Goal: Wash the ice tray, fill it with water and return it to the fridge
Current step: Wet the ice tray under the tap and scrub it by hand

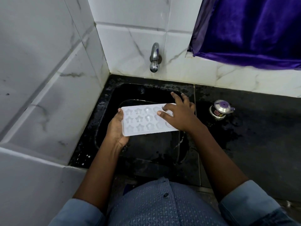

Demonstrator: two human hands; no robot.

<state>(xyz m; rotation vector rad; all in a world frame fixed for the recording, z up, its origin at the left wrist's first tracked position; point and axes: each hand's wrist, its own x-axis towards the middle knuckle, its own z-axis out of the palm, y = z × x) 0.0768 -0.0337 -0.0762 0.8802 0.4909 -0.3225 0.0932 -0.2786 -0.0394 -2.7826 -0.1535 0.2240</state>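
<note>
Gripping the ice tray [143,122] by one end with your left hand [116,128], right hand [178,115] spread flat on top, you risk it tipping into the sink [146,149].

White ice tray [143,121] with star-shaped cells, face up, level, above the black sink [114,95].

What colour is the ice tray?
Translucent white ice tray, with star-shaped moulds; head view.

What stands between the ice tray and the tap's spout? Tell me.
Nothing visible. The ice tray, held by the left hand with the right hand resting on it, has open space up to the tap.
</note>
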